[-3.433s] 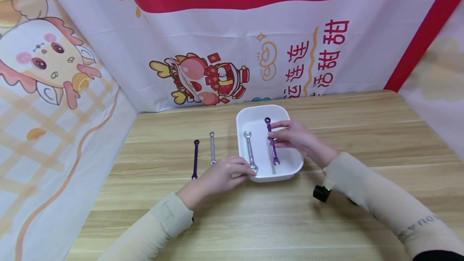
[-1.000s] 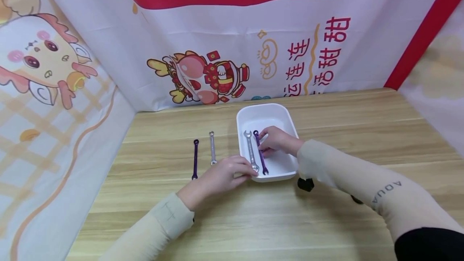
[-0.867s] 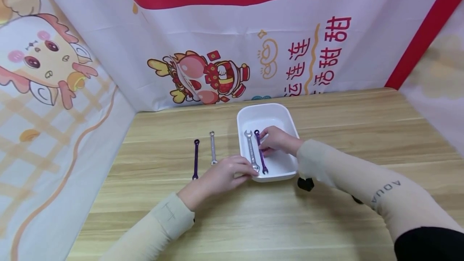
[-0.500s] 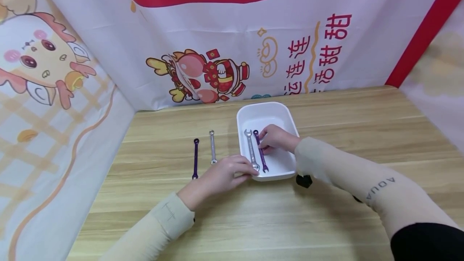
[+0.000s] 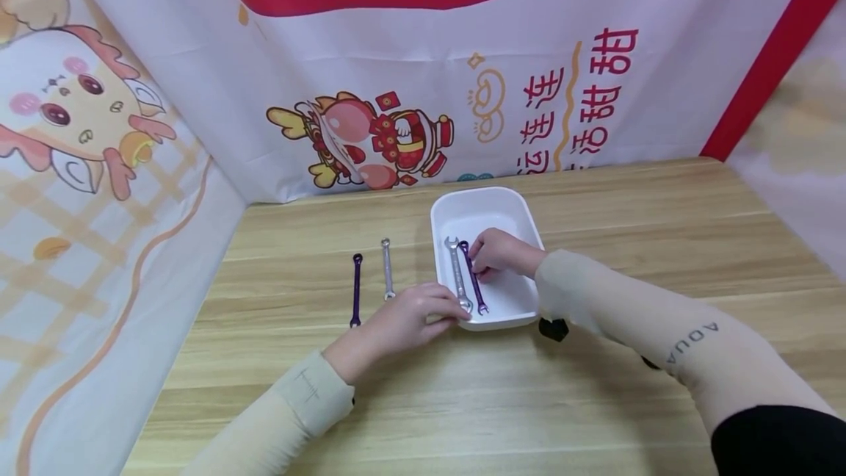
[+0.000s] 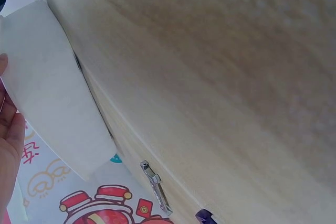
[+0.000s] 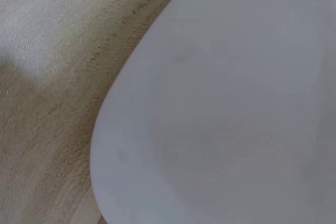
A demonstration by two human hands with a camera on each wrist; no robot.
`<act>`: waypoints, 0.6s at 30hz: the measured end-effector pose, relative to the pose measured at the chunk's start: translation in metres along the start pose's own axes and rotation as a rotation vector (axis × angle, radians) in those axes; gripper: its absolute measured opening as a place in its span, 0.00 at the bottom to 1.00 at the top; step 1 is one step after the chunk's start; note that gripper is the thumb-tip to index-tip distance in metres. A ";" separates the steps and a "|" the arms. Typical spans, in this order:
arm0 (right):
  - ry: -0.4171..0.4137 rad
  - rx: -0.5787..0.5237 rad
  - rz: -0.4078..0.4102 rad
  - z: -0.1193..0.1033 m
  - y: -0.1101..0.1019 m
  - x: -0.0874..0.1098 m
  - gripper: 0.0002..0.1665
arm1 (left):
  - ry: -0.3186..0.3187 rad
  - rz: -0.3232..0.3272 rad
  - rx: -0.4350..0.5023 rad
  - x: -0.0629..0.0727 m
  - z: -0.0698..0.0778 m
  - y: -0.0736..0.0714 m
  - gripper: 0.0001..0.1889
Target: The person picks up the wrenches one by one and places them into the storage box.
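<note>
While left hand (image 5: 418, 318) pinches tray (image 5: 514, 301), right hand (image 5: 500, 253) touches purple wrench (image 5: 476, 289)

"What's in the tray (image 5: 487, 209)?"
"A first wrench (image 5: 457, 270) at the left, a second wrench (image 5: 474, 279) just right of it."
"And outside?"
"A third wrench (image 5: 387, 269) and, farther left, a fourth wrench (image 5: 356, 289) on the table (image 5: 423, 402) (both left of the tray); cloth (image 5: 370, 42) at the far edge."

At your twelve o'clock hangs a white cloth backdrop (image 5: 410, 42) printed in red; at ten, a cartoon-patterned cloth (image 5: 106, 255). Your wood-grain table (image 5: 449, 402) spans six o'clock.
</note>
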State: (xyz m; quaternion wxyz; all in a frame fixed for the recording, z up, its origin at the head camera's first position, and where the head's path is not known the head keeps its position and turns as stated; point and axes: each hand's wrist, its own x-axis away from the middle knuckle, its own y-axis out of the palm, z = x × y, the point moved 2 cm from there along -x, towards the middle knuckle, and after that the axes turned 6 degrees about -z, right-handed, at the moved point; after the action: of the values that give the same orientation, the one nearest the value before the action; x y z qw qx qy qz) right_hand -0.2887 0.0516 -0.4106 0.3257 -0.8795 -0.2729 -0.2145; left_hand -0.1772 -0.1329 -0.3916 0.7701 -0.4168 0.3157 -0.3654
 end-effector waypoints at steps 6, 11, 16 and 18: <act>-0.047 0.036 -0.023 -0.002 -0.003 0.008 0.24 | -0.020 -0.009 0.000 0.000 0.002 0.000 0.10; -0.063 0.017 -0.049 -0.003 -0.006 0.014 0.26 | -0.042 -0.017 -0.002 0.001 0.002 0.000 0.10; -0.073 -0.023 -0.067 -0.004 -0.007 0.019 0.26 | -0.045 -0.016 0.003 0.001 0.002 0.000 0.10; -0.083 -0.050 -0.079 -0.005 -0.008 0.022 0.26 | -0.045 -0.015 -0.001 0.001 0.002 0.000 0.10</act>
State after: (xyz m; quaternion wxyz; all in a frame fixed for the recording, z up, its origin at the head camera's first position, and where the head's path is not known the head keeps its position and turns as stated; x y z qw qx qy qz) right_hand -0.2780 0.0603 -0.3915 0.2832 -0.8840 -0.3154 -0.1971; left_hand -0.1747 -0.1329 -0.3910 0.7739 -0.4277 0.2955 -0.3617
